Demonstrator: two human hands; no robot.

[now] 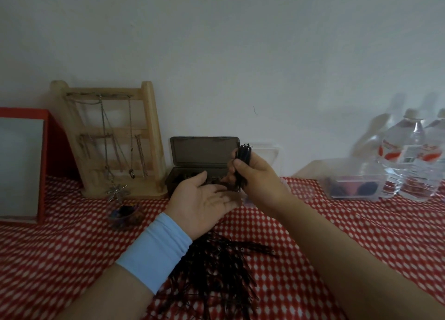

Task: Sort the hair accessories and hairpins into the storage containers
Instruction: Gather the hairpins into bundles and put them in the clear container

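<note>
hairpin bundle (pixel 243 158) before open dark box (pixel 202 151), necklace stand (pixel 149 117) left, bottles (pixel 409 156) right

Dim, soft overall blur, faint wall shadows, wide-angle edge distortion

Wooden rack (pixel 110 136); matt checked cloth (pixel 337 235); clear plastic bottles (pixel 409 156).

White wall (pixel 240 43) stands behind the fingers (pixel 226 197), with one small dark scratch (pixel 254 110) above and right of them. Red-and-white checked tablecloth (pixel 361 235) covers the surface beneath the fingers. Light dim, even; soft shadows (pixel 375 127) on wall far right of them
</note>
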